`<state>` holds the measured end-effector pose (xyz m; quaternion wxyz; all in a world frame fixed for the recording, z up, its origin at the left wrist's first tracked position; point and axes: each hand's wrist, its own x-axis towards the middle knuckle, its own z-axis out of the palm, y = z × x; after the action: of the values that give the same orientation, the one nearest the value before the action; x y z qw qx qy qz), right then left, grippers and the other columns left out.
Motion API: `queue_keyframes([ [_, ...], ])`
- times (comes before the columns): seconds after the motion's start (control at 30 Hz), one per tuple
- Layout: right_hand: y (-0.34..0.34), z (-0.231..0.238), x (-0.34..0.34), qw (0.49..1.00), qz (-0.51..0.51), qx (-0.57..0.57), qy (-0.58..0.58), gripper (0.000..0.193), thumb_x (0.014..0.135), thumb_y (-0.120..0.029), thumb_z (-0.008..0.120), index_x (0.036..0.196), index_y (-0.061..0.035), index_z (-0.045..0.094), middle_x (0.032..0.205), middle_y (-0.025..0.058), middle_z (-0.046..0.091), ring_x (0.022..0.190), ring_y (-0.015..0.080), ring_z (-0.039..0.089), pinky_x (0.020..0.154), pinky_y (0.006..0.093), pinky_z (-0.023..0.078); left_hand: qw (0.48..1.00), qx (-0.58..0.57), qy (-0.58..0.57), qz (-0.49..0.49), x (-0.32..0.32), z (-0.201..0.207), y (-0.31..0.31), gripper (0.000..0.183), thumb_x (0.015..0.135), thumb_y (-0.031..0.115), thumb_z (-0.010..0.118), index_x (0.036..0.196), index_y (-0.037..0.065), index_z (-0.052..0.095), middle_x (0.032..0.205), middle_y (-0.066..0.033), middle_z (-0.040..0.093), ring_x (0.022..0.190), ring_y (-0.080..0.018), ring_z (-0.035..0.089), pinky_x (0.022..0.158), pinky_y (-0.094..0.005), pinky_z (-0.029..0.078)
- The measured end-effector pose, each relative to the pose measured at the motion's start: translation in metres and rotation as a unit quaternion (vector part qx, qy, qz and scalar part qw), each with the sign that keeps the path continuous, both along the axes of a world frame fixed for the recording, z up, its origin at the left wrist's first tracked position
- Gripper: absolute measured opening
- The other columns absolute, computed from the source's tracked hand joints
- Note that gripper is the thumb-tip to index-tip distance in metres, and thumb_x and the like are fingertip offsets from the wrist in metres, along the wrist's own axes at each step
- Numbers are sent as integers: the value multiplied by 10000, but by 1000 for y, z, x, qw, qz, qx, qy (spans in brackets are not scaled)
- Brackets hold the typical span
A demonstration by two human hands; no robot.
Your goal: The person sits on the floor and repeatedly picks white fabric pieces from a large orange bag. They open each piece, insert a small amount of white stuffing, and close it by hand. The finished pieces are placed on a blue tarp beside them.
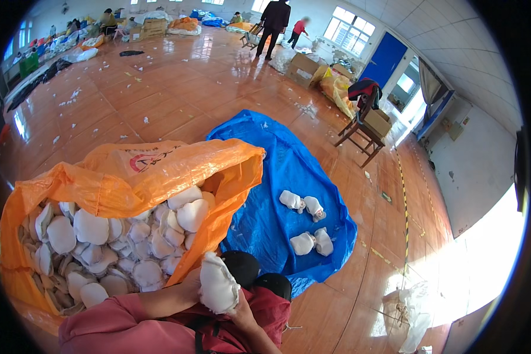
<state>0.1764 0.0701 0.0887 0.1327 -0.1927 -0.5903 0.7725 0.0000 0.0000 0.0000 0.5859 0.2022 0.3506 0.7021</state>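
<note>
While the person sits over an orange sack (pixel 106 183), the head view shows both hands at a white piece (pixel 218 284) in front of the lap. The left hand (pixel 190 288) comes in from a pink sleeve (pixel 109 318) and is closed on the piece's left side; its fingertips are hidden behind it. The right hand (pixel 240 311) grips the lower right edge, its fingers bent and partly out of sight. The piece is held tilted, beside the near right edge of the sack and just left of a dark knee (pixel 241 266).

The sack lies wide open to the left, filled with a heap of white pads (pixel 118 259), rounded and loosely piled. Beyond the knees and to the right, a blue plastic sheet (pixel 265 171) is spread on the tiled floor (pixel 177 88), partly overlapped by the sack. On it rest two sets of white bundles: an upper pair (pixel 292 200) and, nearer the person, a lower pair (pixel 304 243), apart from each other.

Farther off stand a chair (pixel 363 133) with dark and red clothing over it, cardboard boxes (pixel 302 69), a blue door (pixel 385 59) and a person in dark clothes (pixel 274 23).
</note>
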Motion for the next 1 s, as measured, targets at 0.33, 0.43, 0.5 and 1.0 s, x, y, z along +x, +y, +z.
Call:
queue_keyframes([
  [0.33,-12,-36,-15,980,-125,154,-22,507,818,-118,751,1261,-26,522,1141,117,636,1051,220,625,934,326,480,955,64,-287,19,3,32,8,200,1011,251,477,1093,103,584,985,-49,648,862,-174,653,787,-334,551],
  [0.43,-12,-18,-13,968,-123,211,-64,539,795,-134,779,1255,-21,522,1153,132,624,1066,239,618,933,340,480,962,24,-266,61,8,40,8,202,1015,242,461,1097,97,576,987,-51,645,855,-179,649,786,-339,549],
  [0.5,-13,-7,-14,960,-130,234,-79,566,778,-144,797,1254,-17,518,1173,145,613,1089,252,609,936,352,479,963,66,-259,33,7,40,8,198,1016,231,449,1097,98,571,997,-54,640,865,-183,642,795,-346,544],
  [1.0,-14,-30,-23,973,-191,132,-3,670,776,-171,822,1292,-3,429,1200,142,622,1090,232,621,936,350,488,971,-137,-88,177,19,60,19,225,995,206,515,1163,73,586,1042,-49,651,946,-161,636,822,-303,527],
])
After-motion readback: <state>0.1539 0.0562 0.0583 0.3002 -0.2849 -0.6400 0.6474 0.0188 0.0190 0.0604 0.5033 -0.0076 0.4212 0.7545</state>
